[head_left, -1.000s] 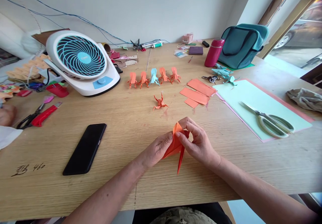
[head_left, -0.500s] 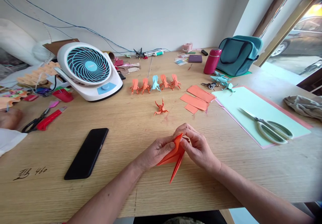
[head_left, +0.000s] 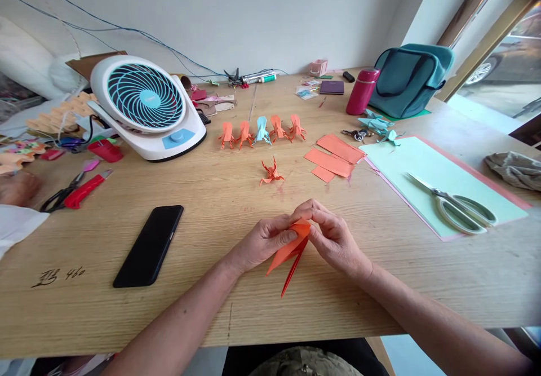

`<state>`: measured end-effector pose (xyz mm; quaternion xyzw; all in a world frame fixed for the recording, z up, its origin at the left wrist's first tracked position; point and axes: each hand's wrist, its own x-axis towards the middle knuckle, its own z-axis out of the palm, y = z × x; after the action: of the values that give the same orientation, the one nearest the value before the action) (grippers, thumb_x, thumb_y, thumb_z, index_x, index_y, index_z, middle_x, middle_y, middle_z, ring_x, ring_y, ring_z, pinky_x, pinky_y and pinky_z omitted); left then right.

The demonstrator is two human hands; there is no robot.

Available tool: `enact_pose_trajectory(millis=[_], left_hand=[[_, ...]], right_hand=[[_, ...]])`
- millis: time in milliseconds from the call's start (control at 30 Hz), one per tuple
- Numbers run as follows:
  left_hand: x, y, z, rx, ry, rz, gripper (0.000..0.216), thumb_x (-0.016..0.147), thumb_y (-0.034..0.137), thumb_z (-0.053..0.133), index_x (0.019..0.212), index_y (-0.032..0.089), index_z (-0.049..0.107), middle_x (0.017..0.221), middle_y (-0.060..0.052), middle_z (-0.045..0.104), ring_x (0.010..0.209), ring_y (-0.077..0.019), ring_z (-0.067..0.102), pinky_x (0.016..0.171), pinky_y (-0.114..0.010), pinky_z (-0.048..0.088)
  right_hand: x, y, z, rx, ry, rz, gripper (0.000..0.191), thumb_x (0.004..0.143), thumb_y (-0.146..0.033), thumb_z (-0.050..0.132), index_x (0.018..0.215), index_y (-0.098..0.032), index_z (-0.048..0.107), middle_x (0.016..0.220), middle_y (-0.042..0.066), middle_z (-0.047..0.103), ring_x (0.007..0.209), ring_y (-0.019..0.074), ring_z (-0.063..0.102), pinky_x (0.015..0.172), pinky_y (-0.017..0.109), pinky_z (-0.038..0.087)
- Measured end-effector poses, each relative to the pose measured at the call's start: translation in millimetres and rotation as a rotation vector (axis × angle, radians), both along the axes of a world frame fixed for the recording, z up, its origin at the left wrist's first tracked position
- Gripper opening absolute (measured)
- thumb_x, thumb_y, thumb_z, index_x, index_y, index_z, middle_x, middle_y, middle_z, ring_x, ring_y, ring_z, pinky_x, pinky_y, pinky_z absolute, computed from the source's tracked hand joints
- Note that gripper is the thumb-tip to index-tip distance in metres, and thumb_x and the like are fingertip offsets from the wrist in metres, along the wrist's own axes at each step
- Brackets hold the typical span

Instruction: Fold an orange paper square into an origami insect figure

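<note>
A partly folded sheet of orange paper (head_left: pixel 291 250) is between my two hands, just above the table's front part. My left hand (head_left: pixel 267 244) is closed on its left side, thumb lying flat across the paper. With thumb and fingers, my right hand (head_left: pixel 333 239) pinches the upper right corner. Two points of the paper stick out downward, one broad and one narrow. Beyond my hands stands a small folded orange paper figure (head_left: pixel 271 172). Behind it is a row of several folded paper figures (head_left: pixel 244 134), orange except for a light blue one (head_left: pixel 262 130).
Orange paper pieces (head_left: pixel 332 160) lie right of the figures. Scissors (head_left: pixel 459 204) rest on pale green sheets (head_left: pixel 416 162). A black phone (head_left: pixel 149 246), a red cutter (head_left: pixel 88 189) and a fan (head_left: pixel 147 105) are at left. Another person's hand (head_left: pixel 19 187) shows at the left edge.
The orange paper has turned a little in my hands, and its upper part now looks flatter. My right fingers have shifted at the corner. The whole view has tilted slightly.
</note>
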<state>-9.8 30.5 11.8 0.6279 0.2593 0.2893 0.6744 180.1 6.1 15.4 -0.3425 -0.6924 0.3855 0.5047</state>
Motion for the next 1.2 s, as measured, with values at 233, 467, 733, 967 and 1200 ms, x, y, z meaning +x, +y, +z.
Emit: enact_pose_trajectory(millis=[233, 467, 733, 967, 1200], left_hand=[[3.0, -2.0, 2.6, 0.085, 0.045, 0.117, 0.032, 0.1, 0.043, 0.057, 0.117, 0.021, 0.073, 0.105, -0.005, 0.069, 0.102, -0.021, 0.061, 0.093, -0.033, 0.046], [2.8, -5.1, 5.8, 0.134, 0.116, 0.048, 0.035, 0.101, 0.045, 0.052, 0.108, 0.017, 0.071, 0.097, -0.005, 0.064, 0.092, -0.0182, 0.058, 0.089, -0.031, 0.045], [1.3, -7.3, 8.7, 0.066, 0.104, -0.014, 0.046, 0.097, 0.057, 0.053, 0.099, 0.014, 0.068, 0.087, -0.003, 0.061, 0.088, -0.0192, 0.055, 0.082, -0.029, 0.046], [1.4, -5.8, 2.8, -0.019, 0.093, -0.036, 0.044, 0.097, 0.055, 0.056, 0.101, 0.014, 0.07, 0.086, -0.003, 0.063, 0.078, -0.0158, 0.056, 0.071, -0.025, 0.045], [3.5, -5.1, 5.7, -0.058, 0.023, -0.043, 0.034, 0.1, 0.044, 0.057, 0.108, 0.016, 0.075, 0.092, -0.005, 0.07, 0.084, -0.0146, 0.063, 0.081, -0.025, 0.049]], right_hand=[[2.9, -0.9, -0.5, -0.061, 0.015, -0.034, 0.022, 0.104, -0.032, 0.049, 0.115, -0.027, 0.068, 0.102, 0.004, 0.062, 0.097, 0.0183, 0.059, 0.089, 0.034, 0.047], [1.7, -0.3, -6.8, -0.027, 0.03, -0.037, 0.019, 0.098, -0.025, 0.059, 0.117, -0.028, 0.062, 0.102, 0.003, 0.063, 0.095, 0.0182, 0.058, 0.088, 0.035, 0.047], [4.2, -0.6, -0.2, -0.062, 0.005, -0.019, 0.014, 0.098, -0.028, 0.061, 0.085, -0.022, 0.06, 0.084, 0.001, 0.059, 0.078, 0.0155, 0.054, 0.075, 0.032, 0.044], [4.7, -2.2, -4.3, -0.128, 0.066, -0.016, 0.013, 0.097, -0.03, 0.063, 0.088, -0.022, 0.06, 0.086, 0.001, 0.058, 0.073, 0.0134, 0.054, 0.069, 0.03, 0.047], [3.1, -1.9, -4.0, -0.175, 0.147, -0.042, 0.017, 0.1, -0.032, 0.059, 0.087, -0.021, 0.058, 0.079, -0.001, 0.054, 0.062, 0.0108, 0.051, 0.06, 0.03, 0.046]])
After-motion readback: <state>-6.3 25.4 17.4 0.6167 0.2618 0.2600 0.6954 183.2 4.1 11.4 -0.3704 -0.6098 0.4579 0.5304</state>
